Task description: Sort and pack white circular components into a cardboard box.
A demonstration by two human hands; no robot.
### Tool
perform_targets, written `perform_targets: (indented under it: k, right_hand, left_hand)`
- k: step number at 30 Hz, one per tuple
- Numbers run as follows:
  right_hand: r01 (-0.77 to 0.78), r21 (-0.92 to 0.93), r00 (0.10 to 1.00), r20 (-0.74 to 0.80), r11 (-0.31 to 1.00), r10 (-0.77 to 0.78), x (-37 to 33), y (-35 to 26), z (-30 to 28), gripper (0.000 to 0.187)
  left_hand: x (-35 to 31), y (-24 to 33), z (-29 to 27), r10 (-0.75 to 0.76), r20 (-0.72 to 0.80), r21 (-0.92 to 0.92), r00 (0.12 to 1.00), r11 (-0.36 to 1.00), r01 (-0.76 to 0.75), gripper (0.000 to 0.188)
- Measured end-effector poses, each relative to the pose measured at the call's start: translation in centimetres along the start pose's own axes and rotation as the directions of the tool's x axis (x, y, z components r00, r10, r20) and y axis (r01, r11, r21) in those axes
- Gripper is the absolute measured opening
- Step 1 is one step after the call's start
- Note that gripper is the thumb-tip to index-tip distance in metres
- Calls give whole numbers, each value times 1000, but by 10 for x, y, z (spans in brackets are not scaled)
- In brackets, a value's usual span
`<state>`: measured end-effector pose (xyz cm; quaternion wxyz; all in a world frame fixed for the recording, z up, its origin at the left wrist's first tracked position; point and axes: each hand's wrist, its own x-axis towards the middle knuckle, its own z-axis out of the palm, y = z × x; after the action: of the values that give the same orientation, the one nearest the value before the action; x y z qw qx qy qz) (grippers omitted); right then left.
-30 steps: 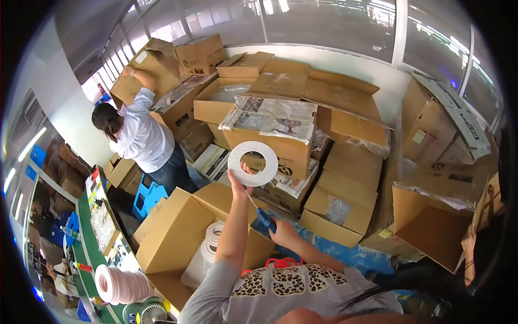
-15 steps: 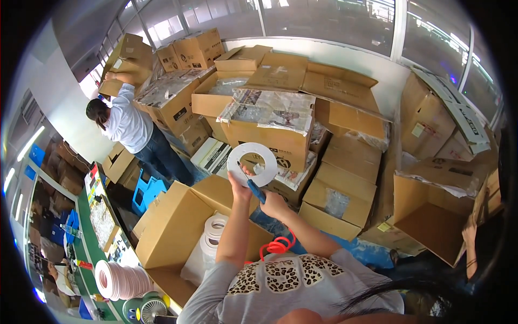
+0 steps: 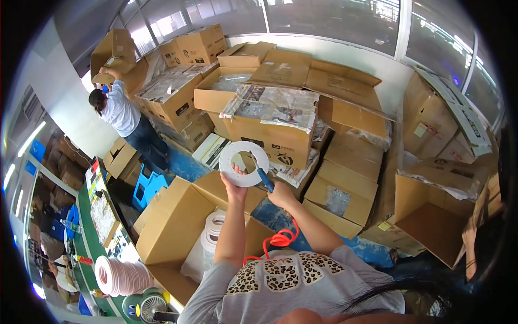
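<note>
My left hand (image 3: 234, 187) holds a flat white ring (image 3: 227, 157) by its near edge, with fingertips showing through the hole. In my right hand (image 3: 281, 195) is a blue air blow gun (image 3: 264, 179). Its thin dark nozzle reaches over the right side of the ring toward the hole; whether it touches I cannot tell. A red coiled hose (image 3: 283, 238) hangs below my right hand. Under my left forearm, an open cardboard box (image 3: 171, 222) holds more white rings (image 3: 210, 241) stacked in clear plastic.
A stack of pinkish-white rings (image 3: 123, 276) and a small fan (image 3: 153, 308) stand on the green bench (image 3: 89, 227) at left. Large cartons (image 3: 270, 132) fill the area ahead. A co-worker (image 3: 121, 116) lifts a carton (image 3: 114, 51) at far left. Another person's hand (image 3: 469, 236) shows at the right edge.
The blow gun's nozzle has moved from the hole's left part to the ring's right side. The ring has shifted slightly left. The co-worker and lifted carton have moved farther off.
</note>
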<state>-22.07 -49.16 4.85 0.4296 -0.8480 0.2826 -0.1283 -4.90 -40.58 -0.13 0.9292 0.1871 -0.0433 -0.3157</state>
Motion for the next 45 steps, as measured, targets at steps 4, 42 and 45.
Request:
perform_targets:
  k: [4, 42, 45]
  right_hand:
    - [103, -18, 994, 32, 994, -103, -30, -4, 4, 23]
    - [151, -134, 976, 176, 979, -126, -83, -5, 22, 35]
    - [154, -134, 977, 168, 979, -130, -82, -1, 22, 35]
  left_hand:
    - [-3, 5, 6, 11, -45, -42, 999, 999, -12, 59]
    - [24, 35, -8, 13, -296, -350, 955, 929, -121, 15]
    - [24, 31, -6, 6, -238, -336, 971, 938, -88, 19]
